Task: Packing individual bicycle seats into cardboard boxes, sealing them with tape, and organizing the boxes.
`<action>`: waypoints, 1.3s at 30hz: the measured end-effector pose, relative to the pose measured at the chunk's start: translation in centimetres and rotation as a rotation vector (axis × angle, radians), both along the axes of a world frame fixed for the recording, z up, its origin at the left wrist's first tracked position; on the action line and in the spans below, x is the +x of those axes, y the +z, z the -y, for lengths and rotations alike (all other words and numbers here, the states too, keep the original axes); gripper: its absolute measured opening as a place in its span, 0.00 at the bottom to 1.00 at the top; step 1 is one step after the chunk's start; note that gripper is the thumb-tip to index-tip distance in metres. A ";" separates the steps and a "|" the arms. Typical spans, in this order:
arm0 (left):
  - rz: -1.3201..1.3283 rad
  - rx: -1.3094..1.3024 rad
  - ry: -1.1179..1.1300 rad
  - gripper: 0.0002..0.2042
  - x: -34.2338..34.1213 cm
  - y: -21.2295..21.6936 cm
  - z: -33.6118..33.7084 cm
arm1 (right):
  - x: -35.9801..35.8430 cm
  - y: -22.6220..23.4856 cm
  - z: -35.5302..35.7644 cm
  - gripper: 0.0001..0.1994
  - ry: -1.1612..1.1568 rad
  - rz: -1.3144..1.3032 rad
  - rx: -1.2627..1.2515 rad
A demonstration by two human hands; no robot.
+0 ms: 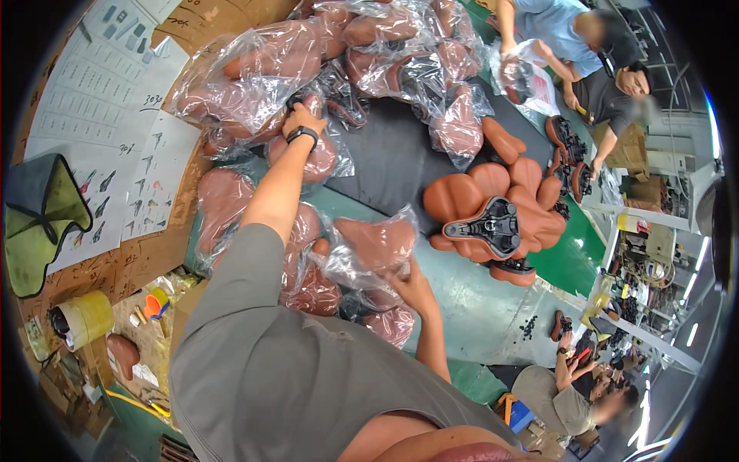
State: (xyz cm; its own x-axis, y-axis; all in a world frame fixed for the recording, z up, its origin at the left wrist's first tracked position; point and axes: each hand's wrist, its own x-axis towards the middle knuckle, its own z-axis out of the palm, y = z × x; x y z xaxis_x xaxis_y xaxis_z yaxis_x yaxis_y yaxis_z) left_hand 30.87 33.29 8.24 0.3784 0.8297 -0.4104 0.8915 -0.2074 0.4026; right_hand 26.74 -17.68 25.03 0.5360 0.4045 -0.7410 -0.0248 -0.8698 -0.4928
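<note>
Brown bicycle saddles in clear plastic bags lie in a heap along the far and left side of the work table. My left hand (305, 120), a dark watch at its wrist, reaches into the heap with its fingers closed round the narrow end of a bagged saddle (317, 160). Nearer to me, my right hand (414, 288) grips the edge of another bagged saddle (377, 243), its fingertips partly hidden by the plastic. Beneath and beside that one lie more bagged saddles (314, 292).
Unbagged saddles (477, 200) are piled to the right, one showing its black underside (493, 228). A black mat (377, 154) covers part of the table. Co-workers (562, 31) stand at the far right and lower right. Printed sheets (100, 138) hang on cardboard at left, beside a green cloth (42, 223).
</note>
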 end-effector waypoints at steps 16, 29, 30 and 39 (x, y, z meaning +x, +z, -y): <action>0.779 -0.271 -0.415 0.35 -22.1 20.5 8.0 | 36.8 -6.3 -18.2 0.36 -0.161 0.710 0.585; -0.139 0.148 -0.382 0.78 3.1 15.1 -19.3 | 31.3 -13.7 -30.9 0.61 0.137 0.785 0.045; -0.140 0.285 -0.368 0.80 1.4 12.8 -20.3 | 26.6 -13.8 -30.8 0.59 0.242 0.832 0.038; 0.113 -0.161 -0.569 0.66 -14.9 14.1 -9.2 | 18.7 -2.1 -22.4 0.43 0.709 0.087 0.104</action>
